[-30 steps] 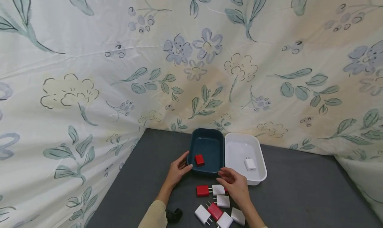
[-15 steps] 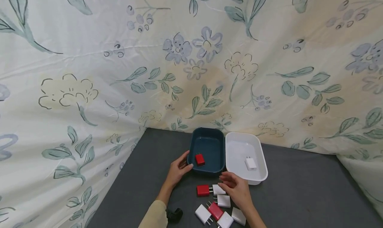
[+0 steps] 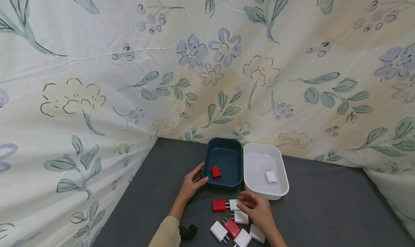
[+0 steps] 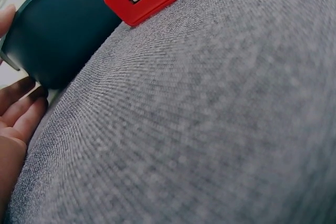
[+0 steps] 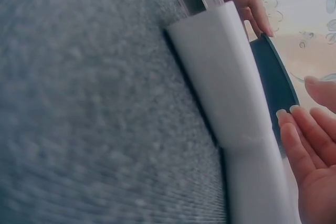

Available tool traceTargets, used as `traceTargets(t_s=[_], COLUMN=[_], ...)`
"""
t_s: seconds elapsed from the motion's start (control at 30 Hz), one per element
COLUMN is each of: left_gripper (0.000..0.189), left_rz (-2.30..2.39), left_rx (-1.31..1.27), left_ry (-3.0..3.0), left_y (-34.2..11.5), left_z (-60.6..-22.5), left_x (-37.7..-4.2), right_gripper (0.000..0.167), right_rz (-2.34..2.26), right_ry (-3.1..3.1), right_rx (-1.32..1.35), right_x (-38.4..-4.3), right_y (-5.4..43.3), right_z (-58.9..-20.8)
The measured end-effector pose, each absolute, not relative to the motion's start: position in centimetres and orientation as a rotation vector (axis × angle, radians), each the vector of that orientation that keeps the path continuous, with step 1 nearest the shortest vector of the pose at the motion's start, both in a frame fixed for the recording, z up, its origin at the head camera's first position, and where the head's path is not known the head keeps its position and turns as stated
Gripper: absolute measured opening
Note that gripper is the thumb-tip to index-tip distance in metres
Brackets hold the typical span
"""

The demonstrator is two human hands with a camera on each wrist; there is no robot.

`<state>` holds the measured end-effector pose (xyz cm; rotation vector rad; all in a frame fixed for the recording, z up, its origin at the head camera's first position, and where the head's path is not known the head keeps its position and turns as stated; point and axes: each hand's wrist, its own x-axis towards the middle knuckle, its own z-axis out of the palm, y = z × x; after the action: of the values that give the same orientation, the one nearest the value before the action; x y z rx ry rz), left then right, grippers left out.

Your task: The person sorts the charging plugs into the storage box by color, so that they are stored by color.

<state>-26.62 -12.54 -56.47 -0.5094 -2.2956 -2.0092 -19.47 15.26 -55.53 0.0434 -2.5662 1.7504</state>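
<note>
The left hand (image 3: 192,182) rests with relaxed, open fingers against the near-left corner of the dark blue tray (image 3: 227,151), which holds a red charger (image 3: 215,172). The right hand (image 3: 256,209) hovers palm-down, fingers loosely extended and holding nothing, over a white charger (image 3: 233,204) on the grey worktop (image 3: 324,211).

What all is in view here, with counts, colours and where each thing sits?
Dark blue tray: one, left of the white tray.
White tray: one, beside it on the right.
Red chargers: three; one in the blue tray, two on the mat.
White chargers: six; one in the white tray, five on the mat.
Grey mat: one, underneath.
Floral cloth: backdrop.
Black object: one, by the left sleeve.
Left hand: rests on the blue tray's rim.
Right hand: over the loose chargers.
</note>
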Motion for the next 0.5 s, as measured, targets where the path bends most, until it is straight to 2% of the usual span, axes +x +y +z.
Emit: traceTargets(t_s=[0.5], left_gripper=[0.065], left_rz=[-1.987], left_rx=[-0.511], left_ry=[-2.288], left_y=[-12.65], left_z=[-56.75], left_x=[-26.67], right_gripper=[0.043], right_rz=[1.767], right_ry=[-2.649], right_rx=[0.068], right_x=[-18.63], right_y=[15.6], right_z=[-55.95])
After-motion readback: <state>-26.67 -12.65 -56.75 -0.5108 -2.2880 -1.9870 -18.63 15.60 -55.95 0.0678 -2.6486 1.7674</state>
